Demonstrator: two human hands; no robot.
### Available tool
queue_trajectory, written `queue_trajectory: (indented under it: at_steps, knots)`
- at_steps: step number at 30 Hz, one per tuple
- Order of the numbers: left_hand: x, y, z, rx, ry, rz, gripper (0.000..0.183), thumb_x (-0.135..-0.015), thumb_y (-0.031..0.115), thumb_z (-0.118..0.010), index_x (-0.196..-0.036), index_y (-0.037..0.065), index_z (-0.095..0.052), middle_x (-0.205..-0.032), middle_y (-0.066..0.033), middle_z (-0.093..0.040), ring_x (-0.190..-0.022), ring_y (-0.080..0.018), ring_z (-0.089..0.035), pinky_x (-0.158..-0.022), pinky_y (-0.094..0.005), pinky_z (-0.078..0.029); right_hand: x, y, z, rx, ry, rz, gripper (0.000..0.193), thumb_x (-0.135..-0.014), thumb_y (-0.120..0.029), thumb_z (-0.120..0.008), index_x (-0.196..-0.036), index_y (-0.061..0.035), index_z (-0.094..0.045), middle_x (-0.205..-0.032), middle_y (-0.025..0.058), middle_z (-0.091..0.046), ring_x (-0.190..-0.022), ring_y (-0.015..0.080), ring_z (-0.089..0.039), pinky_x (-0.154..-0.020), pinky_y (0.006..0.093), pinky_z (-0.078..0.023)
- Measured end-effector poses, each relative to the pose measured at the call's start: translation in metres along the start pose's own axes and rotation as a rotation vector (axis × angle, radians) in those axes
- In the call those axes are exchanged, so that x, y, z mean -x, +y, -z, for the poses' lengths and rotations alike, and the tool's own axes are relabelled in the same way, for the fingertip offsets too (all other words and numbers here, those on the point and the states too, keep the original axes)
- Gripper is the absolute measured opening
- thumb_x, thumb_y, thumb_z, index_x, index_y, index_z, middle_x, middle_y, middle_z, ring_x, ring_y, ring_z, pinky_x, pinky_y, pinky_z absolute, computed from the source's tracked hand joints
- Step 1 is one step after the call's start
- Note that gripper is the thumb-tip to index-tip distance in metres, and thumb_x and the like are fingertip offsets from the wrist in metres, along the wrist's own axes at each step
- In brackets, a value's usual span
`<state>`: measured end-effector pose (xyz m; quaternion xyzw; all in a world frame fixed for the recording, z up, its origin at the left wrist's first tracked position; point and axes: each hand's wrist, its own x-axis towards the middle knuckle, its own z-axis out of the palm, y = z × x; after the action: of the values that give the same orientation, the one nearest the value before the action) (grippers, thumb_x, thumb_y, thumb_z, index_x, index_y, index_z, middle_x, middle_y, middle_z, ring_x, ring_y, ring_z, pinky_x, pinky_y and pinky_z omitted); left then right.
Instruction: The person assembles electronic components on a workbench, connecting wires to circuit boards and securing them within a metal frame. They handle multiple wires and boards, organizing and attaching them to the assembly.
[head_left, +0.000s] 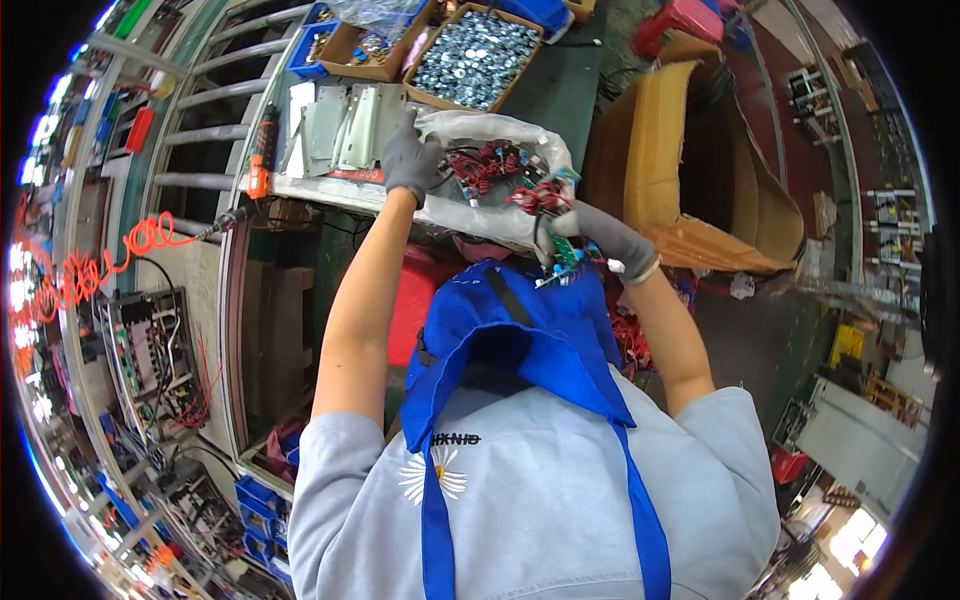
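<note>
Centrally, one plastic-lined tray [470,214] holds at least two bundles of red and black wire [482,168]. Two gloved hands flank it: the left hand [410,160] lies at the tray's left rim, though whether its fingers clasp anything cannot be told; the right hand [614,241], at the tray's near right corner, grasps one wired green circuit board [567,256]. Beyond the tray stands one carton [435,99] of shiny metal parts [478,55]; left of it are several pale metal plates [355,125] and one orange-and-black tool [262,155]; right, one large open cardboard box [655,150]. Green worktop [575,80] shows beyond the tray; shelving [890,235] stands far right of it.
</note>
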<state>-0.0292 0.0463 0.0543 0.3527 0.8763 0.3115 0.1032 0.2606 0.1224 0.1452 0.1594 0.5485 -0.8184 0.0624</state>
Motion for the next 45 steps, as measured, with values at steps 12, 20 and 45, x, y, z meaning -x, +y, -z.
queue_trajectory:
  at_steps: [12, 20, 45]
  knots:
    - [0.141, -0.095, 0.017, 0.235, 0.198, 0.352, 0.049, -0.083, 0.022, -0.065, -0.128, 0.002, -0.055, -0.102, -0.0171, -0.067, -0.092, -0.0269, -0.066, -0.084, -0.0373, -0.051, -0.218, 0.053, 0.059, 1.392, 0.241, -0.057, 0.06, -0.087, -0.054, -0.051, -0.113, -0.0005, -0.061, -0.111, 0.0216, -0.063, -0.101, 0.0396, -0.063, -0.091, 0.0509, -0.046]
    - [0.293, -0.156, -0.002, 0.451, 0.374, 0.732, 0.049, -0.085, 0.019, -0.067, -0.127, -0.004, -0.055, -0.093, -0.0123, -0.067, -0.087, -0.0178, -0.064, -0.08, -0.031, -0.051, -0.19, 0.058, 0.047, 1.659, 0.635, 0.487, 0.068, -0.089, -0.048, -0.053, -0.137, -0.0008, -0.045, -0.134, 0.0228, -0.051, -0.127, 0.0386, -0.044, -0.106, 0.0499, -0.034]
    - [0.573, -0.13, 0.061, 0.44, 0.709, 1.076, 0.039, -0.086, 0.026, -0.065, -0.119, 0.004, -0.062, -0.099, -0.0151, -0.069, -0.082, -0.0254, -0.067, -0.077, -0.0341, -0.053, -0.125, 0.127, -0.206, 1.13, -0.377, 0.496, 0.046, -0.084, -0.021, -0.063, -0.125, -0.0005, -0.054, -0.125, 0.0215, -0.056, -0.118, 0.0374, -0.052, -0.101, 0.0443, -0.041]
